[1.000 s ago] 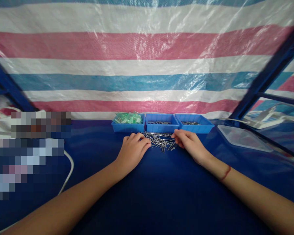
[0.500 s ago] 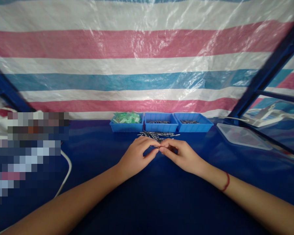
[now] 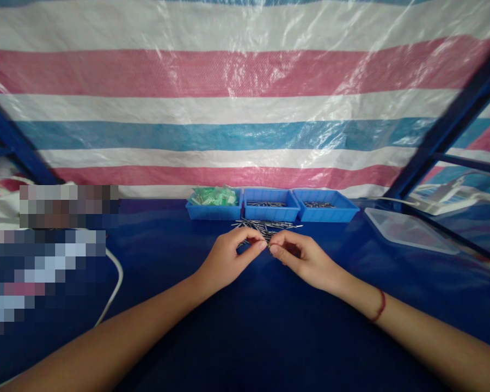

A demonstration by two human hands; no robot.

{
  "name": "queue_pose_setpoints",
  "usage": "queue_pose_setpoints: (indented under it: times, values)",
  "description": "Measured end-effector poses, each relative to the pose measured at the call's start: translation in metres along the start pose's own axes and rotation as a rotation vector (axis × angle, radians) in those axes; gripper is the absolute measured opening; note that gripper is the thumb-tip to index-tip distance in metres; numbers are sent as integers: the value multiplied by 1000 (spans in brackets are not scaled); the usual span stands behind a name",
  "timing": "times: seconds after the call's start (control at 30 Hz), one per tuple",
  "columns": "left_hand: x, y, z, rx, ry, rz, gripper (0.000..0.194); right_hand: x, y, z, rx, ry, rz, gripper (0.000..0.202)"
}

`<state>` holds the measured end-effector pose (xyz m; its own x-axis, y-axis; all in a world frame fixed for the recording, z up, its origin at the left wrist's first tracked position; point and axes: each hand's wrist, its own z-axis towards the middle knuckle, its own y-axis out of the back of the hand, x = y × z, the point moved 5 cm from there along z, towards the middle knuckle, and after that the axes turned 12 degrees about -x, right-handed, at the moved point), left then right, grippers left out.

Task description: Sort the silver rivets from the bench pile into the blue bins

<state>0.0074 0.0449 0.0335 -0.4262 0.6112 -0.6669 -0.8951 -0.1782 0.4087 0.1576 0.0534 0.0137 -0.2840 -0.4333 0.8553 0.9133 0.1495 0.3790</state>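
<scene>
Pinch: light, with steady wrists, would best suit thin pieces.
Left hand [image 3: 222,258]: thumb and finger nearly closed; cannot tell what they grip.
Right hand [image 3: 312,264]: similarly pinched, contents unclear.
Metal pins [image 3: 265,224]: piled just beyond the fingertips, in front of blue trays [image 3: 270,213].

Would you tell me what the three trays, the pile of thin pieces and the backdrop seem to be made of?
Left tray, middle tray and right tray: probably smooth moulded plastic, evenly blue with ribbed walls. Thin pieces: likely bare metal, given their silvery glints. Backdrop: apparently woven plastic sheeting, glossy, with visible mesh and creases.
</scene>
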Motion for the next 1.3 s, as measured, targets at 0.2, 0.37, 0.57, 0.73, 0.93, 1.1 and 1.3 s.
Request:
queue_pose_setpoints:
  times: [0.2, 0.37, 0.57, 0.73, 0.93, 1.1, 1.3]
  values:
    - [1, 1, -1, -1, -26, -2, 8, 7, 2, 0, -44, 124, -134, 17]
    - [-2, 1, 0, -17, -48, 16, 7, 8, 5, 0, -111, 124, -159, 16]
    - [-1, 0, 0, -9, -59, 55, 6, 12, 12, 2, -225, 120, -127, 13]
    - [-1, -2, 1, 15, -92, 81, 5, 19, 15, 0, -246, 239, -184, 10]
    - [-4, -6, -1, 92, -174, 107, 7, 37, 15, -6, -178, 460, -290, 7]
    - [-6, -5, -2, 67, -177, 158, 10, 33, 15, 0, -117, 370, -324, 11]
    - [4, 1, -3, -63, -84, 275, 24, -11, 58, 23, -509, -86, 2, 20]
